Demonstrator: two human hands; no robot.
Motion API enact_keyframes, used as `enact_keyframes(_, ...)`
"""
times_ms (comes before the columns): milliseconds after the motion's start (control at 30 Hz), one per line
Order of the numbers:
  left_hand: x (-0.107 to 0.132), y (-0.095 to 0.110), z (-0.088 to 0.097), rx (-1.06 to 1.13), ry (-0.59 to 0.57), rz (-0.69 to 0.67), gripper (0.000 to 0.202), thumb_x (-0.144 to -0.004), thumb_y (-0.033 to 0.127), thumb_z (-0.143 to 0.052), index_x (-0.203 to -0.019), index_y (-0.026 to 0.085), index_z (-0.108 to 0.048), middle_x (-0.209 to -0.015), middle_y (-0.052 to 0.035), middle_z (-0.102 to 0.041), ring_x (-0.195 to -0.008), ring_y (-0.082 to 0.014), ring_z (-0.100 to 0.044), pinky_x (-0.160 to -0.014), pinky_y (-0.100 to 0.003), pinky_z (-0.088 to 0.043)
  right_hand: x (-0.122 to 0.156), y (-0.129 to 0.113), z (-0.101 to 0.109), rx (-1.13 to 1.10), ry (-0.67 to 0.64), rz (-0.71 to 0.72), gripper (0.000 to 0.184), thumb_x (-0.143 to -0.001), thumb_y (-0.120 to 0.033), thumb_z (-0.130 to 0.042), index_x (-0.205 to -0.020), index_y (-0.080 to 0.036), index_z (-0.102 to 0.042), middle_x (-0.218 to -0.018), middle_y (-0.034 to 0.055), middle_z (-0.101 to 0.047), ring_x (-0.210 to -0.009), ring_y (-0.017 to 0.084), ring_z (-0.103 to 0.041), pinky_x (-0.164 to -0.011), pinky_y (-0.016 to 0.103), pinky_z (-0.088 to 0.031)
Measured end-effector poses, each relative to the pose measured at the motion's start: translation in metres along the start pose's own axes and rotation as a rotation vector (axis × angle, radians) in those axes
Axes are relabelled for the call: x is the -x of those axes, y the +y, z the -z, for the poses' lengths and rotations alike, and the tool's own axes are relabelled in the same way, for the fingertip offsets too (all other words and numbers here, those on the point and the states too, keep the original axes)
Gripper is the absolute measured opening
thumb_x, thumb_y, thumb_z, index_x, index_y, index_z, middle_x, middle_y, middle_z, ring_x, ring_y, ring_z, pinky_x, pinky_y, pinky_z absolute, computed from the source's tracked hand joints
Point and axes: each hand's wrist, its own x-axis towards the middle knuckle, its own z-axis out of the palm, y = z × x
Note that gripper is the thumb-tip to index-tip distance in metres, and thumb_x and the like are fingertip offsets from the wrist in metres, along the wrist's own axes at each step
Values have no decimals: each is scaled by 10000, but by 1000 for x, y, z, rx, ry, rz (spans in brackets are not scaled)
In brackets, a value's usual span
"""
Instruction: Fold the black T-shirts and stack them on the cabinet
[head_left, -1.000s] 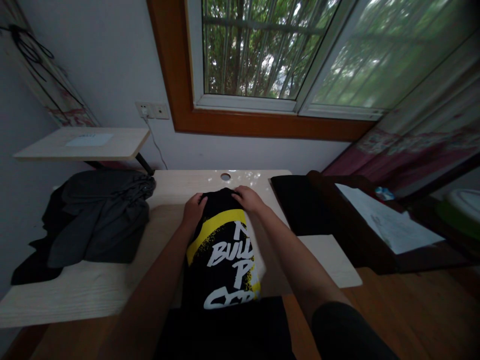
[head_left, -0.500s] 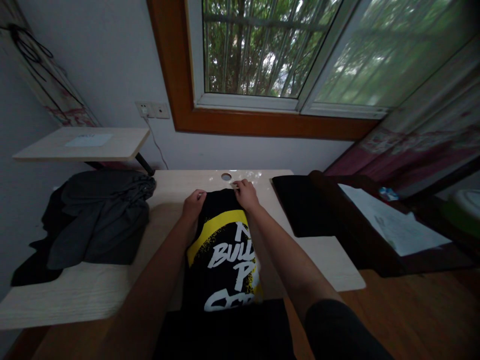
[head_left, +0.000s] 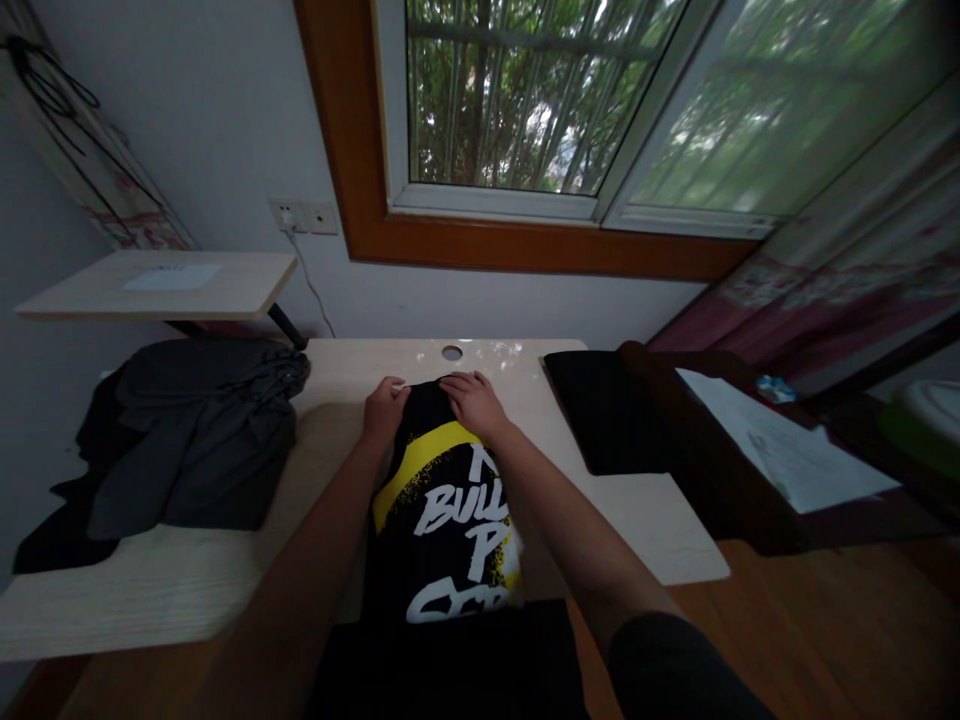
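Observation:
A folded black shirt [head_left: 442, 510] lies lengthwise on the pale wooden table [head_left: 337, 375], with a yellow band across it and large white lettering. Its near end runs under or up against my dark clothing. My left hand [head_left: 385, 408] is at the far left corner of the shirt, thumb and fingers closed on the cloth edge. At the far right corner, my right hand [head_left: 474, 400] rests on top of the shirt, its fingers stretched out flat and pointing left along the far edge.
A heap of dark grey clothes [head_left: 202, 430] sits on the left, below a small raised shelf [head_left: 247, 275]. To the right are a flat black item [head_left: 607, 410] and a dark surface bearing white paper [head_left: 772, 440]. Behind the table are a window [head_left: 525, 120] and a wall socket [head_left: 304, 216].
My right hand has moved left over the shirt's far edge, its fingers going from a pinch near the corner to lying flat. My left hand has barely moved.

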Motion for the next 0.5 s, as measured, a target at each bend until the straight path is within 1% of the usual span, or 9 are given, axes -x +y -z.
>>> enact_keyframes(67,0,0,1,10,-4,1,230,-870,355,-627,-1063,245,-686,-841,-24,-724,-798,-199,-673,-781,-304,-487,5,0,-1,0,-3,-20,435,-963,-185,-512,-1369,-293,-626,-1438,52,-617,-1411,276,-443,-1201,583,-215)
enact_keyframes(167,2,1,4,37,-20,13,262,-860,376,-646,-1082,241,-681,-837,-23,-729,-788,-195,-677,-763,-300,-491,14,0,0,-7,-6,-46,447,-963,-197,-516,-1385,-308,-612,-1481,44,-579,-1465,285,-379,-1200,615,-215)
enact_keyframes(267,5,1,7,42,-34,23,313,-845,437,-675,-1096,250,-676,-844,-16,-734,-790,-191,-684,-752,-294,-494,27,2,3,6,37,-90,457,-961,-211,-521,-1400,-307,-602,-1553,51,-496,-1487,304,-336,-1197,617,-243)
enact_keyframes(367,8,0,11,38,-55,26,376,-832,487,-693,-1127,256,-668,-858,-25,-740,-798,-198,-694,-748,-301,-496,40,5,4,27,110,-186,498,-937,-189,-534,-1423,-286,-587,-1584,69,-439,-1468,323,-341,-1182,572,-315)
enact_keyframes(433,11,-1,17,23,-97,33,429,-822,484,-707,-1181,255,-651,-864,-33,-748,-804,-208,-701,-747,-311,-497,48,6,5,28,143,-237,510,-929,-180,-535,-1429,-272,-582,-1553,89,-461,-1430,324,-372,-1171,540,-348)
enact_keyframes(500,16,-3,25,1,-169,31,491,-815,465,-716,-1247,252,-622,-868,-35,-757,-805,-214,-707,-741,-315,-496,56,5,7,16,165,-279,495,-938,-208,-538,-1429,-254,-581,-1499,118,-496,-1375,325,-413,-1156,522,-372)
